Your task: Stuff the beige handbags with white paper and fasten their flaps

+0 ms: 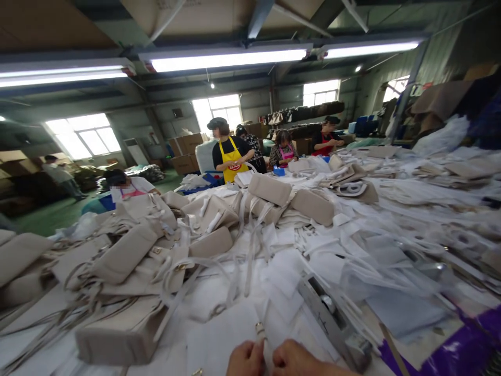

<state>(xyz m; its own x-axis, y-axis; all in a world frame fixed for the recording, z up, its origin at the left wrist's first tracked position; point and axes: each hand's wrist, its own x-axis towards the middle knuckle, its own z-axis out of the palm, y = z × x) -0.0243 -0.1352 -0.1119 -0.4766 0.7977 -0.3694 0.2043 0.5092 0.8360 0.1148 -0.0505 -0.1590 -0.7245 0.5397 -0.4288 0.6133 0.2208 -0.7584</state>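
At the bottom edge of the head view, my left hand (246, 359) is closed on a pale bag strap (268, 356) with a gold buckle (259, 329) at its upper end. Close beside it, my right hand (295, 359) is closed too, its curled fingers at the same strap; the fingertips are partly hidden. White wrapping sheets (219, 334) lie under and beyond both hands. To the left a beige handbag (117, 337) rests on its side. A grey metal tool or dispenser (329, 313) lies to the right of my right hand.
Beige handbags (125, 253) with trailing straps are heaped along the left and middle. White sheets (364, 240) cover much of the right, with purple plastic (462, 344) at the lower right corner. Several co-workers, one in a yellow apron (233, 156), are across the table.
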